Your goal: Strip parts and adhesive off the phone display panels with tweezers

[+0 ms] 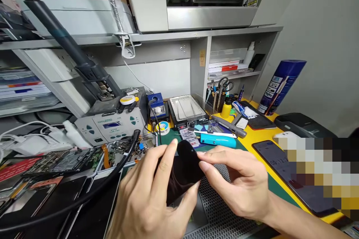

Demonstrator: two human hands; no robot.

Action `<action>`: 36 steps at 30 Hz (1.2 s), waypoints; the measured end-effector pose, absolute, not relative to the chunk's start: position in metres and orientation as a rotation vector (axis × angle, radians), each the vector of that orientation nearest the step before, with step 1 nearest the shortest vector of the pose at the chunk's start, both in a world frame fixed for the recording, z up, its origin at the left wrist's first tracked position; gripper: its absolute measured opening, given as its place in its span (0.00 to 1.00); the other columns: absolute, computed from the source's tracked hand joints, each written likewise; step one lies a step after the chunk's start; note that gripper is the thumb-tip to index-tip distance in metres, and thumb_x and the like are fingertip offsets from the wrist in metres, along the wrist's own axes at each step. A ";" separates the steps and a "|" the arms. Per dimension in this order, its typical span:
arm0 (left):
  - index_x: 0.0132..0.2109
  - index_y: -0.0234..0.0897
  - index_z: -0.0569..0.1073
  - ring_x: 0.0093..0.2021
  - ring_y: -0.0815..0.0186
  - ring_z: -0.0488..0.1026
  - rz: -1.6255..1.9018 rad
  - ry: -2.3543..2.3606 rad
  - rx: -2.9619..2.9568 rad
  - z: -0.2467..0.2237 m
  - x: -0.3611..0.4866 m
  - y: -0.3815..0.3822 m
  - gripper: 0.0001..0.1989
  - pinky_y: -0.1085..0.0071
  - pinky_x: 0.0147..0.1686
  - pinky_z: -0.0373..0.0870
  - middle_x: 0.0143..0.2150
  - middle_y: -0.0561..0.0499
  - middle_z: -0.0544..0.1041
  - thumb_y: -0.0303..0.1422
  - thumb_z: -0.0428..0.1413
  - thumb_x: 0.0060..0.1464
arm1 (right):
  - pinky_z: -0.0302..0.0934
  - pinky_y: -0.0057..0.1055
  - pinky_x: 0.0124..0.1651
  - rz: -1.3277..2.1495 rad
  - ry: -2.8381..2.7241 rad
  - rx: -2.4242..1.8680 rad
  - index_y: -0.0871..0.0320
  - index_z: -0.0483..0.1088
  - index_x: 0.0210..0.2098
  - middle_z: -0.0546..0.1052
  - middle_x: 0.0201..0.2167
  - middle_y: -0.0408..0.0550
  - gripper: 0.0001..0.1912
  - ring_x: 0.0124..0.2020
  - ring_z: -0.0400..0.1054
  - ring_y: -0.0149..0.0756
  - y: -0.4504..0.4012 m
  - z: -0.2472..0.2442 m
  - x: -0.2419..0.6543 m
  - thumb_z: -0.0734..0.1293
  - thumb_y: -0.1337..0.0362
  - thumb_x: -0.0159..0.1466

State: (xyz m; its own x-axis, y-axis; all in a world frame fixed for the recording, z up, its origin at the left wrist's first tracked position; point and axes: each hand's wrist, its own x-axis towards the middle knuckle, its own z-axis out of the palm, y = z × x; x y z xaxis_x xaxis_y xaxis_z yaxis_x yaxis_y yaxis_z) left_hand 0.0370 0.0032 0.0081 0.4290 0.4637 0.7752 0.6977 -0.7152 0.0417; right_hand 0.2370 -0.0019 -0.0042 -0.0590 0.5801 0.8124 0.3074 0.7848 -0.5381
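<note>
A glossy black phone screen (184, 166), tilted, is in front of me, low in the middle of the view. My left hand (148, 194) grips it by its sides, with fingers along the left edge and the thumb at the lower right. At its upper right edge, the thumb and forefinger of my right hand (238, 183) pinch together and touch the rim. Whether anything thin sits between those fingertips is too small to tell. Beneath both hands lies a dark perforated mat (221, 209). The left hand hides the screen's lower left part.
Opened phones and boards (61, 160) crowd the left side, crossed by a black hose (106, 186). Behind stand a grey rework station (112, 127) and a hot plate (186, 110). A turquoise tool (217, 140) lies beyond my hands; a phone (288, 171) lies at right.
</note>
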 end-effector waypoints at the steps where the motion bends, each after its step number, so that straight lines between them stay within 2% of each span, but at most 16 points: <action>1: 0.63 0.24 0.67 0.48 0.60 0.74 -1.164 -1.004 -2.395 0.008 0.037 0.003 0.31 0.65 0.47 0.72 0.51 0.40 0.74 0.32 0.64 0.54 | 0.74 0.26 0.41 0.250 -1.660 -0.710 0.56 0.79 0.45 0.85 0.36 0.45 0.20 0.34 0.80 0.32 -0.002 -0.004 0.237 0.71 0.81 0.58; 6: 0.62 0.24 0.68 0.48 0.61 0.74 -1.172 -0.984 -2.397 0.009 0.036 0.003 0.31 0.66 0.49 0.73 0.51 0.40 0.74 0.32 0.64 0.54 | 0.74 0.26 0.40 0.233 -1.659 -0.708 0.57 0.79 0.44 0.85 0.35 0.46 0.19 0.33 0.80 0.32 -0.002 -0.001 0.236 0.71 0.81 0.58; 12: 0.62 0.25 0.67 0.48 0.57 0.75 -1.147 -1.007 -2.377 0.010 0.037 0.001 0.31 0.63 0.46 0.75 0.50 0.38 0.75 0.32 0.64 0.53 | 0.74 0.29 0.41 0.243 -1.661 -0.730 0.54 0.79 0.45 0.86 0.37 0.46 0.21 0.34 0.80 0.35 -0.002 -0.002 0.236 0.71 0.81 0.58; 22: 0.64 0.29 0.65 0.47 0.56 0.76 -1.090 -1.067 -2.420 0.010 0.035 -0.001 0.32 0.60 0.45 0.76 0.52 0.38 0.75 0.33 0.62 0.55 | 0.73 0.28 0.36 0.261 -1.666 -0.749 0.53 0.79 0.45 0.85 0.32 0.45 0.19 0.30 0.79 0.34 -0.002 -0.001 0.236 0.70 0.80 0.59; 26: 0.65 0.30 0.65 0.46 0.56 0.76 -1.083 -1.113 -2.424 0.010 0.036 0.000 0.32 0.60 0.46 0.77 0.52 0.40 0.75 0.32 0.62 0.54 | 0.73 0.28 0.38 0.301 -1.663 -0.806 0.51 0.80 0.46 0.85 0.35 0.46 0.19 0.32 0.79 0.34 -0.002 -0.004 0.236 0.71 0.77 0.60; 28: 0.64 0.30 0.65 0.46 0.56 0.77 -1.085 -1.141 -2.414 0.011 0.037 0.000 0.31 0.60 0.46 0.77 0.51 0.40 0.75 0.33 0.62 0.55 | 0.74 0.28 0.38 0.437 -1.622 -0.854 0.50 0.80 0.48 0.85 0.37 0.46 0.18 0.33 0.79 0.34 -0.003 -0.004 0.235 0.72 0.74 0.62; 31: 0.64 0.30 0.65 0.47 0.56 0.77 -1.111 -1.157 -2.411 0.011 0.039 0.001 0.30 0.60 0.45 0.78 0.51 0.40 0.75 0.34 0.61 0.56 | 0.74 0.28 0.36 0.864 -1.442 -0.888 0.50 0.81 0.48 0.84 0.34 0.46 0.13 0.31 0.78 0.34 -0.002 0.000 0.236 0.71 0.66 0.65; 36: 0.63 0.33 0.65 0.48 0.57 0.76 -1.183 -1.165 -2.529 0.014 0.041 0.001 0.30 0.61 0.46 0.78 0.52 0.40 0.74 0.37 0.61 0.57 | 0.73 0.28 0.33 1.443 -1.235 -0.736 0.59 0.83 0.36 0.82 0.29 0.47 0.08 0.27 0.74 0.32 0.007 0.012 0.242 0.74 0.60 0.63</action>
State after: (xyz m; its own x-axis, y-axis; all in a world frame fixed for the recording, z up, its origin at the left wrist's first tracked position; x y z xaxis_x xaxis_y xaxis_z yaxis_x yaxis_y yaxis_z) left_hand 0.0415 0.0010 0.0136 0.3995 0.5961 0.6964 0.6869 -0.6978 0.2032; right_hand 0.2425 0.0073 0.0119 -0.2602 0.9504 0.1706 -0.3156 0.0833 -0.9452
